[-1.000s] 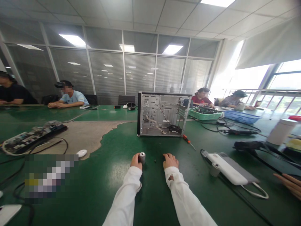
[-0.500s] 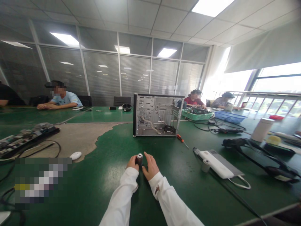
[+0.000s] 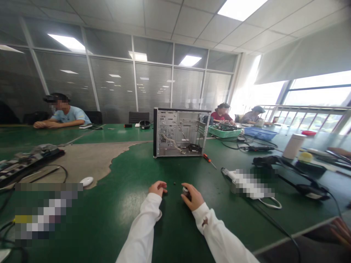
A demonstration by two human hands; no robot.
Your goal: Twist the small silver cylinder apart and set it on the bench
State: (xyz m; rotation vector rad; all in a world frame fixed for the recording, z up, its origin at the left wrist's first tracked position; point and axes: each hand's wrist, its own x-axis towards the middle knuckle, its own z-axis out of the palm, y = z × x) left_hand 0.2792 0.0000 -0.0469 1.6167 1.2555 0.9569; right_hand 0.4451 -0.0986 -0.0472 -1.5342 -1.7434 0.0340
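Note:
On the green table point(image 3: 142, 223) my right hand point(image 3: 194, 197) is wrapped round a small metal cylinder point(image 3: 185, 190), whose top shows between thumb and fingers. My left hand point(image 3: 158, 187) rests to the left with loosely curled fingers apart and nothing visible in them. A tiny dark piece point(image 3: 174, 183) lies on the table between the hands. Beyond them stands an open computer case point(image 3: 182, 133) with cables inside. An orange-handled screwdriver point(image 3: 207, 158) lies by its lower right corner.
A white device point(image 3: 252, 184) with a cable and black straps point(image 3: 290, 175) lie at the right. Green point(image 3: 226, 133) and blue point(image 3: 260, 134) baskets stand at the back right. Electronic parts point(image 3: 33, 160) and a white round object point(image 3: 87, 181) are at the left. Several people sit around.
The metal cylinder has passed from my left hand to my right hand, which has moved right with it. The tiny dark piece now shows on the table. The view has shifted slightly.

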